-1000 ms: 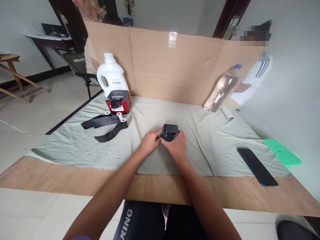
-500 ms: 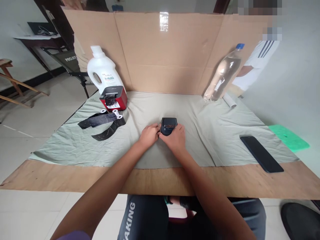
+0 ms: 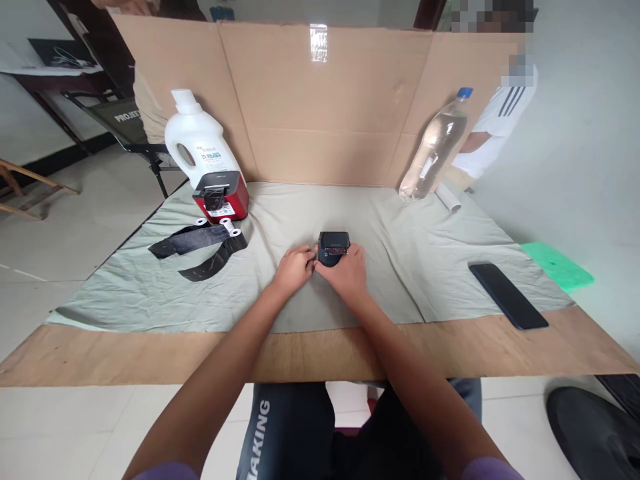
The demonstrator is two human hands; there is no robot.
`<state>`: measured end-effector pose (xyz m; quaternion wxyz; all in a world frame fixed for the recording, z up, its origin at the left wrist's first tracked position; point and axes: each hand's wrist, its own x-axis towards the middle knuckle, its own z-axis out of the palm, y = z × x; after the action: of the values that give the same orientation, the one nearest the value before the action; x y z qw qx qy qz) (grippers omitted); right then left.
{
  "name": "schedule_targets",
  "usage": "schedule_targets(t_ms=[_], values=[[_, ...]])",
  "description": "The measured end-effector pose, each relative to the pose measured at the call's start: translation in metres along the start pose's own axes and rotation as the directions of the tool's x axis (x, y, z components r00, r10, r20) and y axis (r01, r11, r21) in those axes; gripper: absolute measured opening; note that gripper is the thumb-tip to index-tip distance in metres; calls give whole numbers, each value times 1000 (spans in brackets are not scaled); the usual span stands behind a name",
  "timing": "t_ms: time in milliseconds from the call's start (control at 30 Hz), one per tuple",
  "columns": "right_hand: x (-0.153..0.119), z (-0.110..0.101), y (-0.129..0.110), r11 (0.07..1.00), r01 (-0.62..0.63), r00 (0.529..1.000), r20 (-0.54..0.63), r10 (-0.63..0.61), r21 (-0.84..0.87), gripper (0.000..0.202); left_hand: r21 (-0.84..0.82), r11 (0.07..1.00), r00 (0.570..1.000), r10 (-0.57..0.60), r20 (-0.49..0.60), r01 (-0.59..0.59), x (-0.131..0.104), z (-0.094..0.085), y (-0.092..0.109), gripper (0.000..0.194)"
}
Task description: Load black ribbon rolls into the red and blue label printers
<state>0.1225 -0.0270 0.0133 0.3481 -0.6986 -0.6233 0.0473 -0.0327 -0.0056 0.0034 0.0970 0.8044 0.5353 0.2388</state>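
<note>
A small black device (image 3: pixel 333 244) rests on the grey-green cloth (image 3: pixel 300 313) at the middle of the table, its upper part looking slightly raised. My right hand (image 3: pixel 349 270) is closed on its right and front edge, the thumb along the front. At the device's left side is my left hand (image 3: pixel 295 267), its fingers pressed together near the left edge; whatever its fingertips grip is too small to make out. To the left stand a red and black printer-like box (image 3: pixel 225 197) and several rolls of black strip (image 3: pixel 215 260).
Behind are a white jug (image 3: pixel 200 143), a cardboard screen (image 3: pixel 320 93), a clear bottle (image 3: pixel 437 147) and a white tube (image 3: pixel 448 198). A black phone (image 3: pixel 507 295) lies at the right, beside a green sheet (image 3: pixel 557 265). A person (image 3: pixel 500 120) is behind the screen.
The device's upper black part has shifted and now looks more raised, with the reflective strip lower and nearer my right hand. The whole view has shifted slightly.
</note>
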Motion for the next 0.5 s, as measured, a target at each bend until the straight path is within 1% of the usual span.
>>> schedule_targets(t_ms=[67, 133, 200, 333, 500], values=[[0, -1, 1, 1000, 5, 1000, 4, -5, -6, 61, -157, 988, 998, -9, -55, 0, 1, 5, -7, 33], [0, -2, 1, 1000, 8, 1000, 11, -8, -6, 62, -326, 945, 994, -31, -109, -7, 3, 10, -13, 34], [0, -3, 1, 1000, 6, 1000, 17, -6, -8, 62, -422, 906, 986, -42, -160, -30, 5, 12, -17, 35], [-1, -3, 0, 1000, -1, 1000, 16, 1, -15, 63, -412, 909, 973, -37, -226, -61, 5, 13, -18, 42], [-1, -2, 0, 1000, 1, 1000, 3, -1, 7, 61, -427, 901, 973, -24, -229, -79, 9, 14, -17, 49]])
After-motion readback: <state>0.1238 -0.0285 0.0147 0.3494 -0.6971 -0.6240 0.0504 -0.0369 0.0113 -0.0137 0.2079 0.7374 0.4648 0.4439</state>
